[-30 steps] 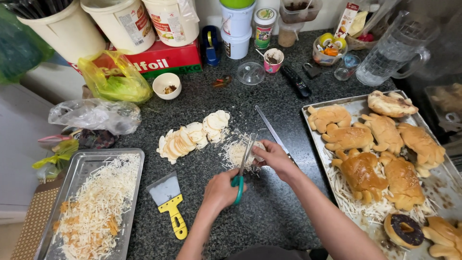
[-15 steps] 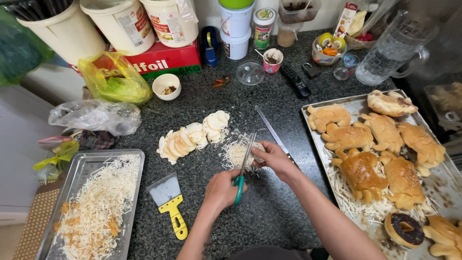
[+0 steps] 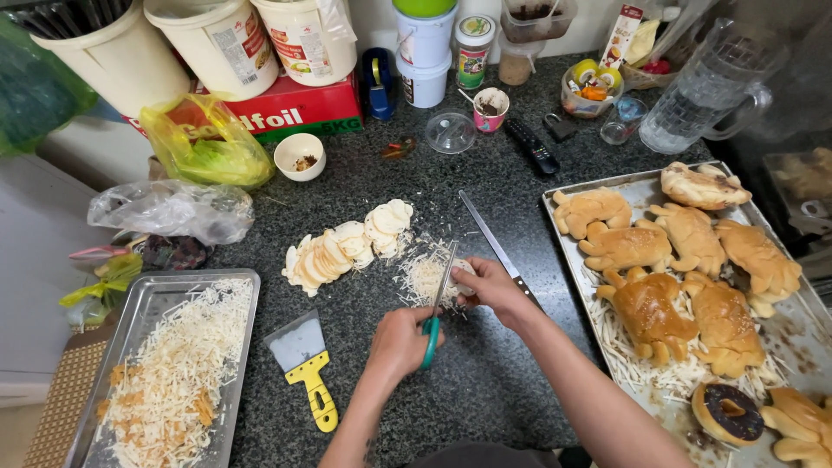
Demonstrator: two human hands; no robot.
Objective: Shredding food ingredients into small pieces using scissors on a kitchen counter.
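The left hand [image 3: 400, 345] grips green scissors [image 3: 437, 305], fingers wrapped tight around the handles. The right hand [image 3: 487, 286] pinches a small white slice [image 3: 458, 279] over the shredded pile [image 3: 423, 276], middle of the dark counter [image 3: 485, 381]. A knife [image 3: 490, 239] lies just right.

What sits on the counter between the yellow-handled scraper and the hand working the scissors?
Nothing: in the head view, bare dark counter separates the scraper from the left hand holding the scissors.

Soft, even light is falling from above, keeping the dark counter [image 3: 485, 381] bright enough to read. Shadows under the hands are lying faint and short. Mild glare is showing on the left tray [image 3: 143, 303] and the glass jug [image 3: 702, 87]. The wide lens is bending the edges, and the corners are blurring slightly.
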